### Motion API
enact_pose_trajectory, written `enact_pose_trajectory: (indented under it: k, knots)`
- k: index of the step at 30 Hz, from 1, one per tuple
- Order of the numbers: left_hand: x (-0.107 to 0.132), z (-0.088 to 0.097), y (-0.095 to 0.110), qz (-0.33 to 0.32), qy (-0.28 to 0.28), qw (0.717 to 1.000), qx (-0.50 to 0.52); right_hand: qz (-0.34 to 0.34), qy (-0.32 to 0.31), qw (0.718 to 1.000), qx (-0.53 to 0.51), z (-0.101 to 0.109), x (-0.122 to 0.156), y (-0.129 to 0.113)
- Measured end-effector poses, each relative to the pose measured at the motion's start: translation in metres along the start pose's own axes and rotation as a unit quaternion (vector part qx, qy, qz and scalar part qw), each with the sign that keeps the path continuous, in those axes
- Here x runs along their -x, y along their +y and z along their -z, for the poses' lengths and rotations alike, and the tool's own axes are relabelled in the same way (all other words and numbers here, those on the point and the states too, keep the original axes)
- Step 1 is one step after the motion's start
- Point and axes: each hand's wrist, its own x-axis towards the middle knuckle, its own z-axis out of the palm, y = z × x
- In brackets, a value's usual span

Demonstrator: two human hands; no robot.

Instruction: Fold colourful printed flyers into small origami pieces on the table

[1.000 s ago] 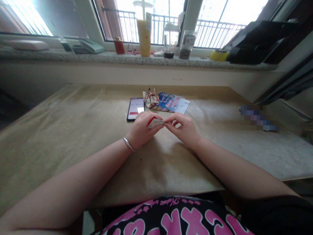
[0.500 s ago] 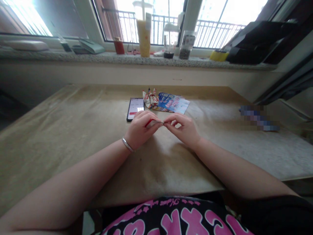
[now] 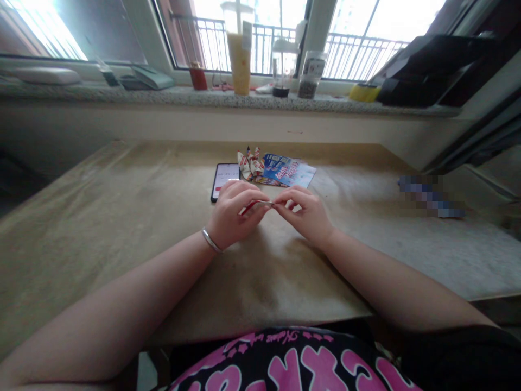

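Observation:
A thin red-and-white piece of folded paper stretches between my two hands above the table. My left hand is closed on its left part, with a silver bangle at the wrist. Thumb and index finger of my right hand pinch the paper's right end, and the fingertips of both hands nearly meet. Most of the paper is hidden by the left fingers. Just beyond my left hand lies a phone with a lit screen. Pointed, folded printed-paper shapes sit beside it, next to blue printed sheets.
The table has a tan cover. A blurred bluish item lies at its right side. Along the stone windowsill stand a tall yellow drink cup, a red jar, clear containers and a black bag.
My left hand has rolled slightly, and less of the paper's face shows now. The right hand keeps its pinch in nearly the same place.

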Motion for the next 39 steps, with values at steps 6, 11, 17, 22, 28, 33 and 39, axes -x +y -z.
enact_pose_trajectory:
  k: [6,11,17,22,28,33,39]
  knots:
    - [0.0,-0.001,0.0,0.044,0.053,0.998,0.002,0.014,0.041,0.998,0.048,0.007,0.0,0.006]
    - [0.0,-0.001,-0.004,0.052,0.052,0.997,0.031,0.05,0.028,0.992,0.114,0.011,-0.002,0.004]
    - [0.0,0.0,-0.006,0.016,0.043,0.998,0.034,0.066,0.015,0.989,0.128,0.01,-0.001,0.001]
    - [0.0,-0.003,-0.007,0.002,0.027,0.998,0.059,0.078,0.018,0.991,0.11,0.009,0.0,0.001]
    - [0.0,-0.003,-0.006,-0.03,0.009,0.997,0.075,0.086,0.009,0.994,0.067,0.006,0.0,-0.001]
    - [0.0,-0.003,-0.005,-0.047,0.015,0.996,0.072,0.009,-0.002,0.999,-0.032,0.003,0.0,0.0]
    - [-0.001,-0.002,-0.004,-0.051,0.026,0.995,0.078,-0.102,-0.011,0.978,-0.179,-0.002,-0.001,0.003]
